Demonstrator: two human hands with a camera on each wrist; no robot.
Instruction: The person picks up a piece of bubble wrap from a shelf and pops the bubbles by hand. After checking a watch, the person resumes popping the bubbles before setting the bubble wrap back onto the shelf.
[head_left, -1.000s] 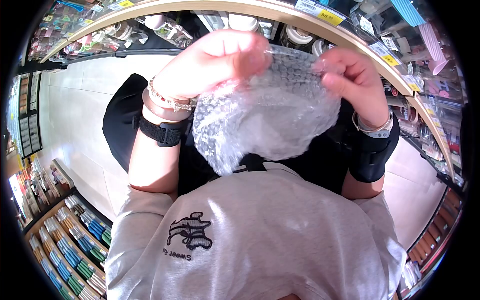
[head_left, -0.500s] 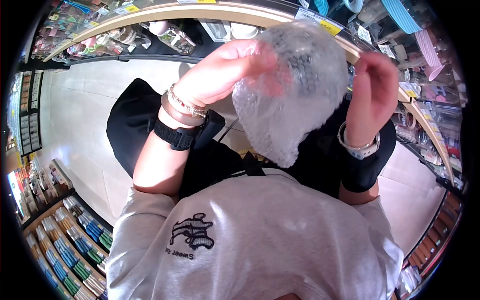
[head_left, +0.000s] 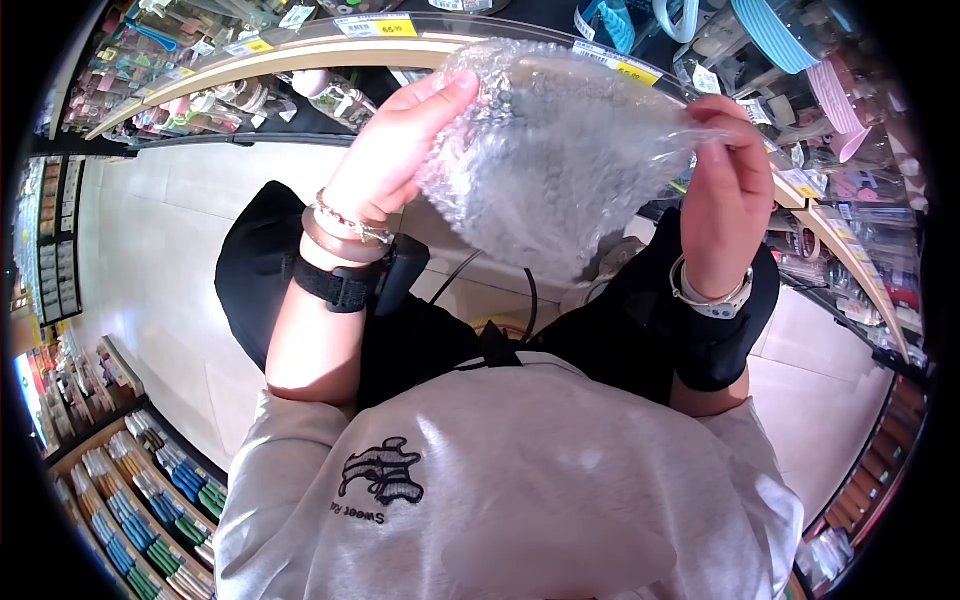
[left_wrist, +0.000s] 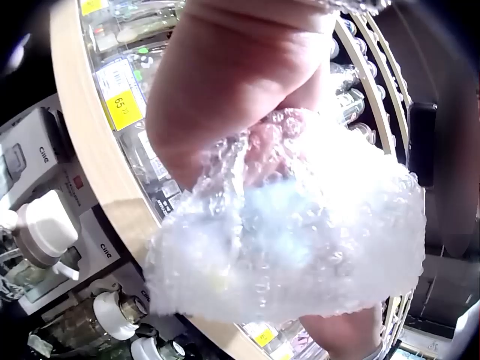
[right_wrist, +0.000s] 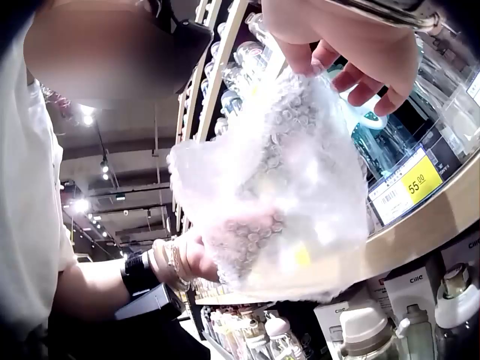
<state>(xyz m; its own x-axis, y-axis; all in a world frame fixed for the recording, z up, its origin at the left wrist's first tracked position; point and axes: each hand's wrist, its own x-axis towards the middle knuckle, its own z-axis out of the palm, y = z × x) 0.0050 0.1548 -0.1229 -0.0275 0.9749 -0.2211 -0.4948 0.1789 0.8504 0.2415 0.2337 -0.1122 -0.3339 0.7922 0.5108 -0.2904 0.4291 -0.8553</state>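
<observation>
A clear bubble wrap bag (head_left: pixel 560 160) is spread between my two hands in front of the shelf. On its left side my left hand (head_left: pixel 385 155) grips it, thumb on the near face. In the left wrist view, fingertips (left_wrist: pixel 274 142) of that hand show through the bubbled film (left_wrist: pixel 292 255). My right hand (head_left: pixel 728 195) pinches the upper right corner, drawing the film into a taut point. Seen from the right wrist, the bag (right_wrist: pixel 307 172) hangs below the curled fingers of the right hand (right_wrist: pixel 349 56).
A curved wooden shelf edge (head_left: pixel 270 60) with price tags (head_left: pixel 375 27) runs just beyond the hands. Bottles (right_wrist: pixel 367 330) and boxed bottles (left_wrist: pixel 34 157) stand on the level beneath it. Packaged goods (head_left: pixel 165 480) fill a rack at lower left. Pale floor tiles (head_left: pixel 160 220) lie below.
The right hand came off the bag, then took its right corner. The left hand stayed on the bag while it was turned and spread flatter.
</observation>
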